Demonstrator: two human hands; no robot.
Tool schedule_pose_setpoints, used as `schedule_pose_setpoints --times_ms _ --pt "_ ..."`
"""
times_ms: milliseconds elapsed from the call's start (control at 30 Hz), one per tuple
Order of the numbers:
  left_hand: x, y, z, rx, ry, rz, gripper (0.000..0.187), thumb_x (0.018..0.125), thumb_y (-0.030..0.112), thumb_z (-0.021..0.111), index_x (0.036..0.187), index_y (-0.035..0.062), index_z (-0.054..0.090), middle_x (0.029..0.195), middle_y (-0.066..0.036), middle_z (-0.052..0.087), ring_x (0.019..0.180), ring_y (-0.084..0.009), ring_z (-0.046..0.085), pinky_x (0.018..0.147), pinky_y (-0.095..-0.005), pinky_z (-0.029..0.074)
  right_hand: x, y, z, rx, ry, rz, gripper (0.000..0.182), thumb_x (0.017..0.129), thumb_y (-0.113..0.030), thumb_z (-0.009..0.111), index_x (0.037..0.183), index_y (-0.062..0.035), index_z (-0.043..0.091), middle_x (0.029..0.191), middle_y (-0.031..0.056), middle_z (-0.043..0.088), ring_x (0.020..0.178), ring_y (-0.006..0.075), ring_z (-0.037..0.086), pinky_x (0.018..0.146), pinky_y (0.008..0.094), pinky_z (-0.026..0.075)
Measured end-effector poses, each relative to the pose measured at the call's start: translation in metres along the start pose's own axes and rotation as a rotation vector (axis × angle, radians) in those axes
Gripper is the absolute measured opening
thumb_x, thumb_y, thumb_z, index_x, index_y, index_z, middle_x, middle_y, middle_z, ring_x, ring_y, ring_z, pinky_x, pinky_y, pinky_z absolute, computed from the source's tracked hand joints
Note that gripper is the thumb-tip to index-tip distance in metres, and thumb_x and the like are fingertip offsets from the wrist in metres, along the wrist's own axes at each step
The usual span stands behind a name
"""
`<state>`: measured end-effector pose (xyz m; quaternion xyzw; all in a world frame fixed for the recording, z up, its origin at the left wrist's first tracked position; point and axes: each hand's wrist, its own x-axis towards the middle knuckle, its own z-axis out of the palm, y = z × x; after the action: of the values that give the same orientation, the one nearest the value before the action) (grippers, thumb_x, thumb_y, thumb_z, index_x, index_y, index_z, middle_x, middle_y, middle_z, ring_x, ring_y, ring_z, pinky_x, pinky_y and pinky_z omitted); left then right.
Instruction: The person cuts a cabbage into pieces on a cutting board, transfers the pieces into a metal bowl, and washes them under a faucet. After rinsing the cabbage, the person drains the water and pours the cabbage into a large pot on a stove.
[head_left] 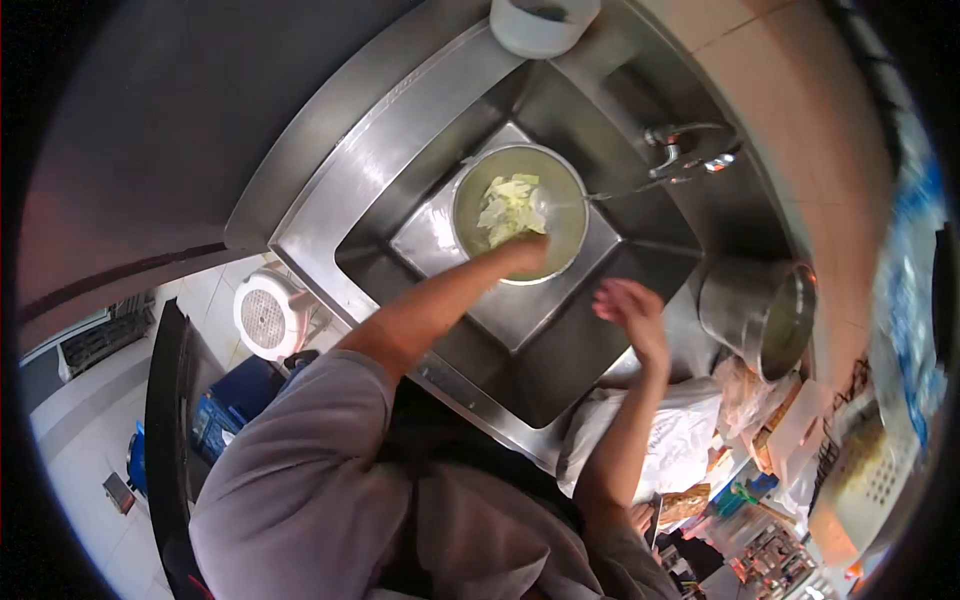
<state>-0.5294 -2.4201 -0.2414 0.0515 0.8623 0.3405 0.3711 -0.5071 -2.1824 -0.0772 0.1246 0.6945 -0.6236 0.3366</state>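
Observation:
A round metal pot of water stands in the steel sink, with pale yellow-green leafy pieces, possibly cabbage, in it. My left hand dips into the near side of the pot beside the leaves; its fingers are blurred and partly under water, so any hold is hidden. Over the right part of the sink hovers my right hand, apart from the pot, fingers loosely spread and nothing in them. A thin stream of water runs from the tap toward the pot's right rim.
The sink has raised steel walls. A white tub sits at its far corner. On the right are a large steel pot lying tilted and a white plastic bag. A white fan-like appliance stands at left.

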Motion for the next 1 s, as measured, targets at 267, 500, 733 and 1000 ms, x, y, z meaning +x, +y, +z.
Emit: schedule_pose_setpoints --times_ms 267,500,733,1000 --pt "0.062 -0.141 -0.01 -0.04 0.354 -0.188 0.067 0.08 0.008 0.072 0.141 -0.002 0.045 0.146 -0.033 0.041 0.12 -0.0467 0.058 0.1 -0.0485 0.05 0.341 0.141 0.104 -1.009 0.222 -0.712 0.052 0.082 -0.025 0.072 0.128 -0.0039 0.061 0.119 0.0277 0.063 0.113 0.0463 0.059 0.101 0.0518 0.046" --pt "0.097 -0.16 0.0 0.174 0.17 -0.026 0.097 0.068 0.013 0.086 0.149 0.0035 0.034 0.142 -0.029 0.043 0.121 -0.0462 0.056 0.099 -0.0528 0.049 0.353 0.185 0.098 -1.378 -0.294 -0.357 0.052 0.086 -0.036 0.067 0.128 -0.0067 0.061 0.122 0.0294 0.061 0.116 0.0485 0.056 0.101 0.0541 0.045" --pt "0.121 -0.172 0.105 0.027 0.291 0.054 0.091 0.06 0.008 0.088 0.136 0.0 0.04 0.132 -0.03 0.043 0.107 -0.0485 0.061 0.092 -0.0508 0.054 0.29 0.249 0.111 -1.049 0.353 -0.214 0.056 0.097 -0.046 0.053 0.134 -0.0029 0.059 0.128 0.0372 0.054 0.12 0.0534 0.053 0.103 0.0558 0.044" --pt "0.093 -0.123 0.05 -0.165 0.398 0.145 0.056 0.07 0.007 0.076 0.119 -0.0064 0.051 0.116 -0.034 0.054 0.109 -0.0521 0.058 0.092 -0.0512 0.051 0.285 0.257 0.133 0.131 0.339 -0.121 0.041 0.105 -0.032 0.042 0.111 0.0016 0.064 0.105 0.0114 0.066 0.096 0.0203 0.061 0.083 0.0368 0.05"
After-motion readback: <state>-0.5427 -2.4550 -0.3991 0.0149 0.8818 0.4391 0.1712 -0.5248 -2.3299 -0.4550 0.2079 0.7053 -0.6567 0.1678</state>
